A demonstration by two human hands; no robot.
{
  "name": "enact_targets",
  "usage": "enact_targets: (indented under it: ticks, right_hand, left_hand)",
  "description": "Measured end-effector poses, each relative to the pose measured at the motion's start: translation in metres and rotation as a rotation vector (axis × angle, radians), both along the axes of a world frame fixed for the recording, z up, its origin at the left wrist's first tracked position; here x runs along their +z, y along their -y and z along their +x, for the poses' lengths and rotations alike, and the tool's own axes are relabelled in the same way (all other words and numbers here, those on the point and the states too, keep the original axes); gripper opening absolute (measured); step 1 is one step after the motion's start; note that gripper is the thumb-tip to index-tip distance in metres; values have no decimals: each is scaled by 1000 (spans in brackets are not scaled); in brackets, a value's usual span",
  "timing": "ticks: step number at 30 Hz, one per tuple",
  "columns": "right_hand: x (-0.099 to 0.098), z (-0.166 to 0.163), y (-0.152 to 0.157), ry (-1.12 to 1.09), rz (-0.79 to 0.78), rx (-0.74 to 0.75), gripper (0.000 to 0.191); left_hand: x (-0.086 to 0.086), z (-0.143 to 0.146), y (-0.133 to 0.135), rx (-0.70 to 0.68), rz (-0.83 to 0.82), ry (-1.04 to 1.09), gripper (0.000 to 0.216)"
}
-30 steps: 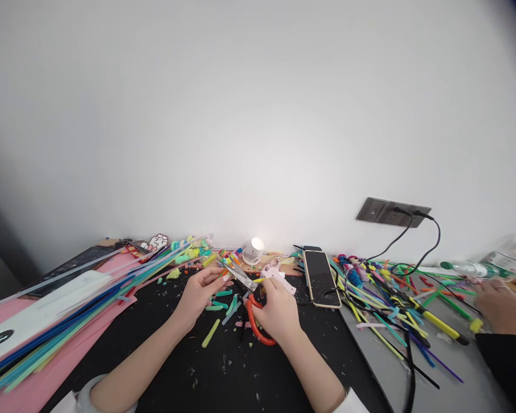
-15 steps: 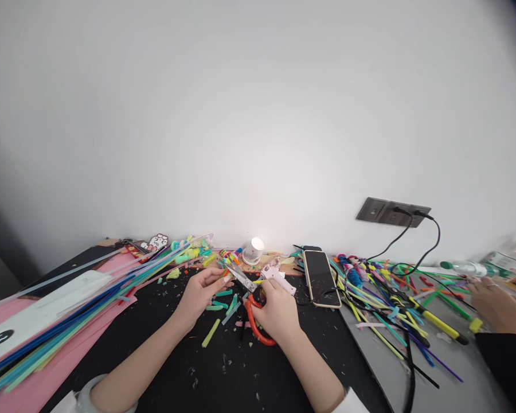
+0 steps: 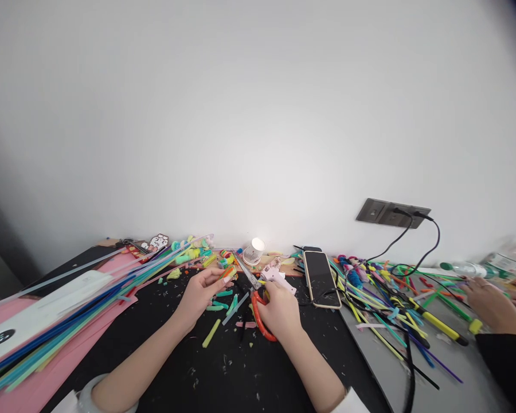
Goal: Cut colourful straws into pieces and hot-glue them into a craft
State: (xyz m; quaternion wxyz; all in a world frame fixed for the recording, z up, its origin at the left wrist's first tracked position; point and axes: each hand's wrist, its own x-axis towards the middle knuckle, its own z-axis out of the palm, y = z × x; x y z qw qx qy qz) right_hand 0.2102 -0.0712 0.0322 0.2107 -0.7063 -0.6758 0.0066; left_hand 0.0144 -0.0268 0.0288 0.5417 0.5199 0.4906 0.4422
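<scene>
Between the thumb and fingers of my left hand [image 3: 201, 295] is a short orange and green pipe cleaner piece [image 3: 229, 272]. My right hand [image 3: 279, 310] is wrapped round the orange handles of the scissors [image 3: 258, 310]. The scissor blades point up and away, just to the right of the pipe cleaner piece and apart from it. Several cut green and teal pipe cleaner pieces [image 3: 231, 304] lie on the black table between my hands. A pale pink glue gun [image 3: 279, 281] rests just beyond my right hand, partly hidden by it. Behind the blades stands a small white paper cup [image 3: 254, 250].
A phone [image 3: 322, 279] lies right of my right hand. Long pipe cleaners [image 3: 81, 321] lie over pink paper at left. Yellow-handled pliers [image 3: 441, 324] and more pipe cleaners cover the grey surface. Another person's hand [image 3: 490, 304] is at far right. Cables run to a wall socket [image 3: 393, 213].
The scissors have moved right, away from the pipe cleaner piece in my left hand, and their blades now point more upward. My left hand has barely moved.
</scene>
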Motion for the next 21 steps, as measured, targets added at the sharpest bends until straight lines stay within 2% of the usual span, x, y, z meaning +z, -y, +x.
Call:
enact_targets:
  ticks: [5, 9, 14, 21]
  right_hand:
    - [-4, 3, -2, -69, 28, -5, 23]
    - [-4, 2, 0, -92, 18, 51, 22]
    - [1, -1, 4, -23, 72, 139, 26]
    - [-3, 0, -1, 44, 163, 133, 28]
  left_hand:
    - [-2, -2, 1, -36, 18, 5, 54]
    - [-4, -1, 1, -62, 51, 17, 48]
    - [-3, 0, -1, -18, 76, -5, 42]
    - [4, 2, 2, 0, 89, -42, 41]
